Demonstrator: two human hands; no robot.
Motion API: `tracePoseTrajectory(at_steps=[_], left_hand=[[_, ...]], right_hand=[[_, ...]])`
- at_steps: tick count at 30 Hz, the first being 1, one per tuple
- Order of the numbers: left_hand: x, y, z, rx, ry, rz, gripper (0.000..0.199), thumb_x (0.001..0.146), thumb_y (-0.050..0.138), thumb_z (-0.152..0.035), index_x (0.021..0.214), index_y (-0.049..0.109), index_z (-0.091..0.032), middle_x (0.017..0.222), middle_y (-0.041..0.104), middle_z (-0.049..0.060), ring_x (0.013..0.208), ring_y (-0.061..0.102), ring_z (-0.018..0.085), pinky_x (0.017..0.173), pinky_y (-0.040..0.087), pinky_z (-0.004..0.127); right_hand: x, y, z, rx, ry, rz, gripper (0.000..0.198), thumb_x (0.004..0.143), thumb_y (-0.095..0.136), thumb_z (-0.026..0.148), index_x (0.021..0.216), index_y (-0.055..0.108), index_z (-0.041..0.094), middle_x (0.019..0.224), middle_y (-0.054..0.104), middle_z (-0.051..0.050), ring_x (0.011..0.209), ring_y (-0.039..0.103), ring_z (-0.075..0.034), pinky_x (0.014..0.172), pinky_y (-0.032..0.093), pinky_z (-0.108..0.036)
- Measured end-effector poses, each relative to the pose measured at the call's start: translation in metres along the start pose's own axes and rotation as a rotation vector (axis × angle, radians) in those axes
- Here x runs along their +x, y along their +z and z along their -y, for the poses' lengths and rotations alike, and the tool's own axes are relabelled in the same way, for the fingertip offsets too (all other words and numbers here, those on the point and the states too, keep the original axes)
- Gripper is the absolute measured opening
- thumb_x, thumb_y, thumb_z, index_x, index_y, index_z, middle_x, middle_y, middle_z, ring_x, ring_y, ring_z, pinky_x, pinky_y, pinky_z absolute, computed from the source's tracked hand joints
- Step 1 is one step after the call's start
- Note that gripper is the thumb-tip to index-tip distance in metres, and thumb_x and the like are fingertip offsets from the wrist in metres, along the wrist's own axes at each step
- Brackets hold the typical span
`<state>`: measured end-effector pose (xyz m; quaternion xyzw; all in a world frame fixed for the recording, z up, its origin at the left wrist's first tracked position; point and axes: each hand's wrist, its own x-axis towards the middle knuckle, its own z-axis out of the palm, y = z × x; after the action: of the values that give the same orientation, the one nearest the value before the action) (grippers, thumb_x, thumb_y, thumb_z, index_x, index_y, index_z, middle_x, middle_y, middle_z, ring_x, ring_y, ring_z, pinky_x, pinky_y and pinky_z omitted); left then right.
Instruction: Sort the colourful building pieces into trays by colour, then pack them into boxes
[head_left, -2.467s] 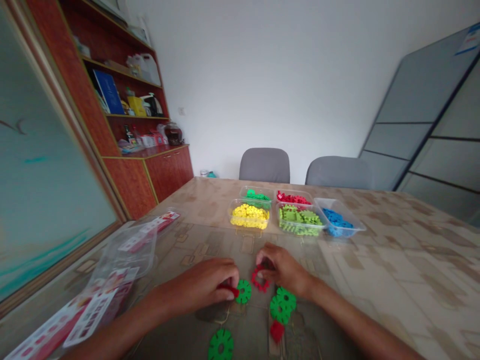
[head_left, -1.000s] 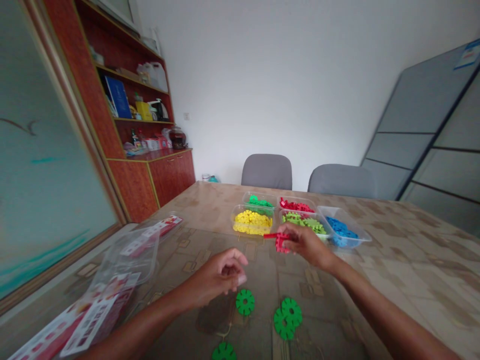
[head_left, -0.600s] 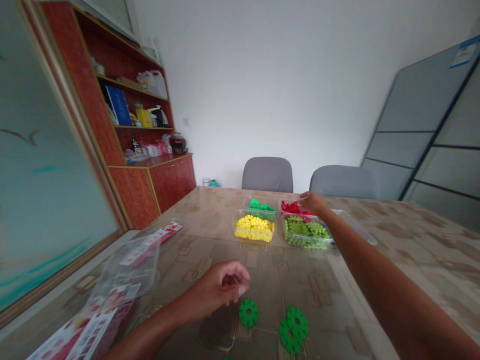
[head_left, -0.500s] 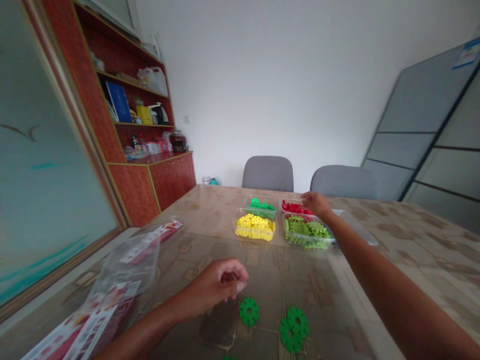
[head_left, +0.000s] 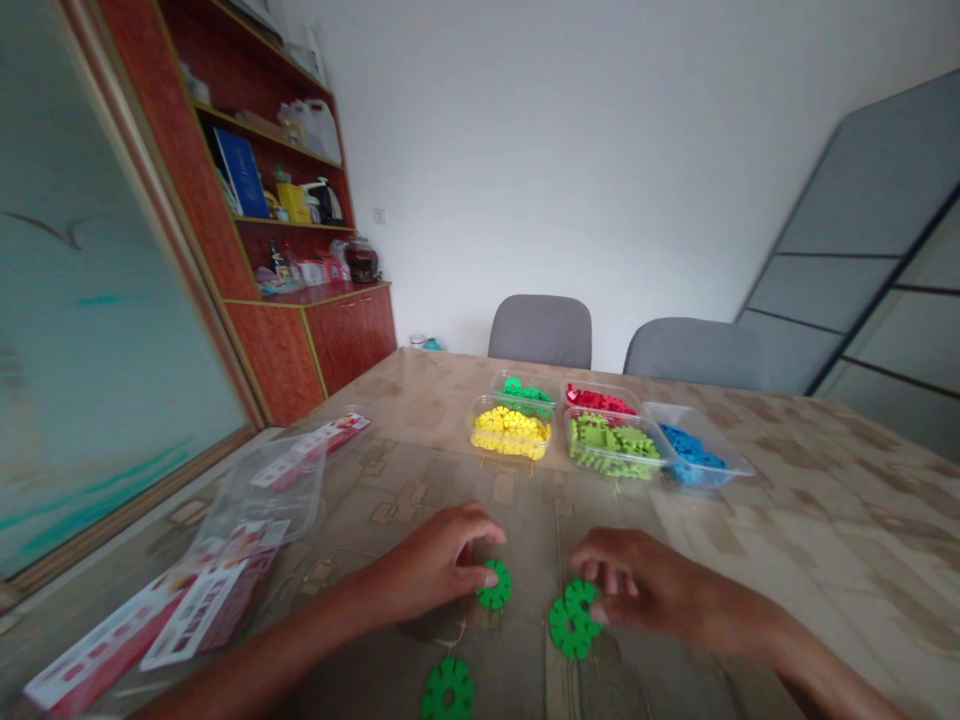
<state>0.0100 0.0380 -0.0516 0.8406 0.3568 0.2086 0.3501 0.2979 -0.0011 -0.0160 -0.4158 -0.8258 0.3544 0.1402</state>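
My left hand (head_left: 442, 560) is over the table with thumb and fingers curved apart. Its thumb tip overlaps the edge of a green notched disc (head_left: 496, 590); no grip on it shows. To the right, my right hand (head_left: 645, 585) reaches above two overlapping green discs, one lower (head_left: 570, 632) and one upper (head_left: 579, 598). Its fingers are bent and slightly blurred, with a gap to the thumb, which is close to the upper disc's edge. Another green disc (head_left: 448, 690) lies at the bottom edge of the view.
Clear tubs hold green (head_left: 525, 393), yellow (head_left: 510, 432), red (head_left: 600, 402), lime (head_left: 611, 442) and blue (head_left: 691, 455) pieces. Clear plastic packaging (head_left: 262, 490) with printed cards (head_left: 214, 600) lies left. Two grey chairs (head_left: 540, 330) stand behind the table.
My right hand has come back from the red tub to the green discs near me. My left hand's thumb now overlaps the single disc. The view has tilted down slightly.
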Motion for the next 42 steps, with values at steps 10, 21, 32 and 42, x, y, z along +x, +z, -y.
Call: tracePoseTrajectory(at_steps=[10, 21, 32, 42], left_hand=[[-0.002, 0.001, -0.008, 0.07, -0.05, 0.06, 0.028, 0.067, 0.07, -0.012, 0.09, 0.057, -0.021, 0.084, 0.049, -0.005, 0.071, 0.048, 0.011, 0.061, 0.033, 0.019], [-0.015, -0.043, -0.036, -0.275, -0.188, 0.509, 0.018, 0.07, 0.072, -0.027, 0.082, 0.061, -0.02, 0.068, 0.053, -0.005, 0.061, 0.047, 0.012, 0.054, 0.035, 0.02], [-0.032, -0.022, -0.053, 0.423, -0.119, 0.471, 0.035, 0.061, 0.082, -0.019, 0.088, 0.061, -0.028, 0.071, 0.055, -0.008, 0.065, 0.051, 0.013, 0.047, 0.021, 0.021], [-0.025, -0.019, -0.053, 0.138, -0.125, 0.352, 0.025, 0.066, 0.071, -0.008, 0.081, 0.055, -0.022, 0.078, 0.053, -0.007, 0.072, 0.05, 0.012, 0.054, 0.026, 0.019]], right_hand=[[0.005, 0.014, 0.011, -0.089, 0.108, -0.016, 0.031, 0.063, 0.077, 0.011, 0.088, 0.06, 0.02, 0.087, 0.057, 0.003, 0.08, 0.052, -0.015, 0.066, 0.038, -0.023], [0.007, 0.015, 0.005, 0.218, 0.037, 0.085, 0.024, 0.072, 0.063, 0.01, 0.094, 0.064, 0.02, 0.068, 0.053, 0.005, 0.061, 0.048, -0.01, 0.053, 0.035, -0.019], [0.0, 0.023, 0.006, -0.018, 0.107, 0.034, 0.044, 0.057, 0.08, 0.014, 0.096, 0.062, 0.024, 0.086, 0.058, 0.002, 0.077, 0.053, -0.016, 0.06, 0.037, -0.022], [0.008, 0.023, 0.018, 0.229, 0.097, 0.029, 0.02, 0.064, 0.069, 0.008, 0.075, 0.056, 0.018, 0.063, 0.049, 0.007, 0.058, 0.043, -0.008, 0.049, 0.029, -0.018]])
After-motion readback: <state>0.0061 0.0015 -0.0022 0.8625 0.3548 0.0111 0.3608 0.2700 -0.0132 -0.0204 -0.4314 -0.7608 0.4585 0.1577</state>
